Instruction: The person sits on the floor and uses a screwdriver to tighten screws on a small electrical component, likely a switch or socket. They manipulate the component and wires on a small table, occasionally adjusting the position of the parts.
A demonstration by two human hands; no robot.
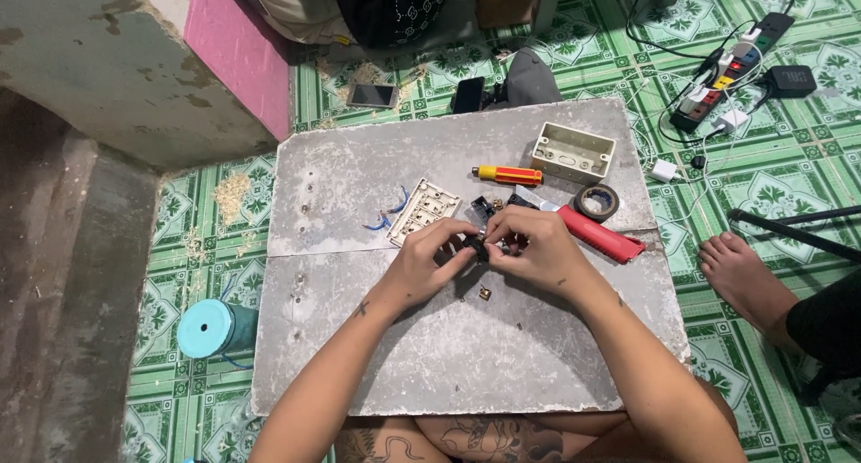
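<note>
From the head camera, the left hand (429, 259) and right hand (531, 248) meet over the grey board (359, 337), all fingers pinching one small black part (481, 246) between them at the board's middle. Behind lie one white switch plate (422, 210), one yellow-handled screwdriver (508, 174), one beige wall box (573, 153), one tape roll (597, 201), one red knife (592, 232). Two small brass bits (485, 293) lie below the hands.

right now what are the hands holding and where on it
Both hands, left hand and right hand, pinch a small black part between their fingertips, one at each end. Fingers hide most of it, so its exact kind cannot be told.
</note>
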